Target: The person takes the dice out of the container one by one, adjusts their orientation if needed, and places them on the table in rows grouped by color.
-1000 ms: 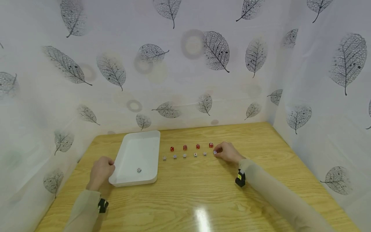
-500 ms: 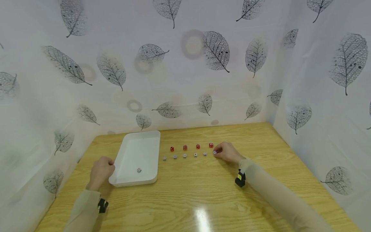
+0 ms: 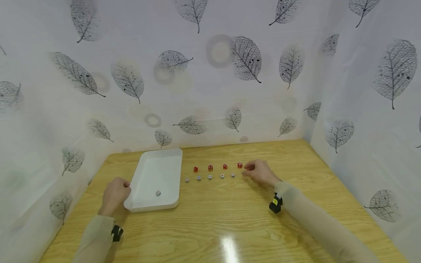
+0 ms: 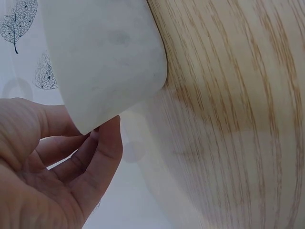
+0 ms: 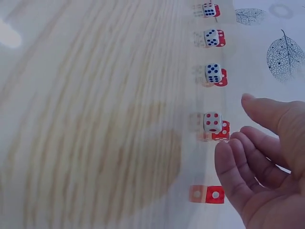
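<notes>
Left of centre a white rectangular tray point(image 3: 161, 179) holds one white die point(image 3: 158, 193) near its front. My left hand point(image 3: 115, 195) grips its left front edge; in the left wrist view fingers and thumb pinch the tray's corner point(image 4: 107, 71). My right hand point(image 3: 261, 172) is just off the right end of the dice rows. In the right wrist view its thumb and fingertips stand apart, fingers bent. I cannot tell whether a white die is hidden within it. The nearest die in that view is a red die point(image 5: 215, 194); beyond it a white die point(image 5: 212, 122) shows red pips.
On the wooden table point(image 3: 210, 223), a row of several red dice point(image 3: 210, 167) runs behind a row of several white dice point(image 3: 210, 177), right of the tray. Leaf-patterned curtain point(image 3: 204, 84) walls off the back and both sides. A band with a black device sits on each wrist.
The white die that showed at my right fingertips is out of sight. My right hand has shifted slightly right, and its thumb and finger have parted. My left hand and the tray have stayed put.
</notes>
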### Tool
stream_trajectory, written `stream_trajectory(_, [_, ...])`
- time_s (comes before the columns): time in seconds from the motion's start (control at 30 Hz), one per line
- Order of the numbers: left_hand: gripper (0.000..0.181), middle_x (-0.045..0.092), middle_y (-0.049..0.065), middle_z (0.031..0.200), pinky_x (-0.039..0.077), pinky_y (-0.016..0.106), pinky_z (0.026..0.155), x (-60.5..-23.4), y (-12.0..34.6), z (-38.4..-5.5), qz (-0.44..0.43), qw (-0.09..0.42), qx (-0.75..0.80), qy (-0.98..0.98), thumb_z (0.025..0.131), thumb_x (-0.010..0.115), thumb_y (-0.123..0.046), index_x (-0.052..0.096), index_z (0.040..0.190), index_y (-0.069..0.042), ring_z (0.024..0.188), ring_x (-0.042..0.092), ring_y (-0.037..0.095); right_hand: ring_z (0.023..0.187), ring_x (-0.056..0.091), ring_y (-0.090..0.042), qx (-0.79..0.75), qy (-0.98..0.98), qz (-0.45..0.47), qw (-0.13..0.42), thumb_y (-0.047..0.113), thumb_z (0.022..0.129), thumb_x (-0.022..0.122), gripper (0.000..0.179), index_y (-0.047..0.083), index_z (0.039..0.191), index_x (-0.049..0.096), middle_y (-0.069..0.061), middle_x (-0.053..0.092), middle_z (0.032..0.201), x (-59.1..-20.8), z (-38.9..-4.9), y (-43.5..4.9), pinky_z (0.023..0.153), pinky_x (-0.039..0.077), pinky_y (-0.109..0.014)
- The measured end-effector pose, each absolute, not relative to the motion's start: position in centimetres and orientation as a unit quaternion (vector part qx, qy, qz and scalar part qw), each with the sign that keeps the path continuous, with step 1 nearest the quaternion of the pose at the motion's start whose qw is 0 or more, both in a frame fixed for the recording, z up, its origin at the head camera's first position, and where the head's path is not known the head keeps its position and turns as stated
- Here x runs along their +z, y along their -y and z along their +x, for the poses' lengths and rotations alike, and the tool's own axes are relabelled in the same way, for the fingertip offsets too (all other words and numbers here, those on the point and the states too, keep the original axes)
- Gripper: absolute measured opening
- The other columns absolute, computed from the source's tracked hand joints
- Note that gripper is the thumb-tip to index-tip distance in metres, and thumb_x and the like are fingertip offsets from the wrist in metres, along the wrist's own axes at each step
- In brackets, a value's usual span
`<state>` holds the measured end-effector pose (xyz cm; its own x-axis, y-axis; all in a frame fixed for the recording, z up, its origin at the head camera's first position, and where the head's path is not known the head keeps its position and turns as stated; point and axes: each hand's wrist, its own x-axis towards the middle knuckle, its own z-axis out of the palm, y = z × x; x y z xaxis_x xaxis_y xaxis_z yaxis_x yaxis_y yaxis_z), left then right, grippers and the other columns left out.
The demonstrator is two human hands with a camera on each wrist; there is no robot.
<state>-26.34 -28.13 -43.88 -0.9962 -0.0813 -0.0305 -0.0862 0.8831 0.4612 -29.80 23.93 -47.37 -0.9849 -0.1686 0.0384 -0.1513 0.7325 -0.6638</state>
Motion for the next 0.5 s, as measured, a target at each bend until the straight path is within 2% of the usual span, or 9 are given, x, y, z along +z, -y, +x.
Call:
stream_trajectory(0.23, [0.034,0.066,0.031,0.106,0.05,0.039,0.061,-44.0,28.4,-26.5,-0.041,0.001,0.238,-0.97,0.085,0.049,-0.005,0.064,0.109,0.013,0.082,0.063,0.033,0.083,0.065,-0.012,-0.362,-0.928,-0.09,-0.002,0.024,0.089,0.071,0.015,0.013,0.097,0.076,0.0,0.073,0.093,-46.8,-29.4,-23.1,0.079,0.053,-0.033])
stream_trajectory(0.5, [0.033,0.066,0.031,0.105,0.049,0.038,0.06,-44.0,28.4,-26.6,-0.04,0.002,0.236,-0.971,0.085,0.05,-0.004,0.064,0.108,0.013,0.081,0.063,0.032,0.071,0.06,-0.01,-0.371,-0.92,-0.129,0.01,0.023,0.087,0.073,0.012,0.012,0.089,0.077,0.002,0.072,0.084,-46.6,-28.9,-21.0,0.064,0.049,-0.027])
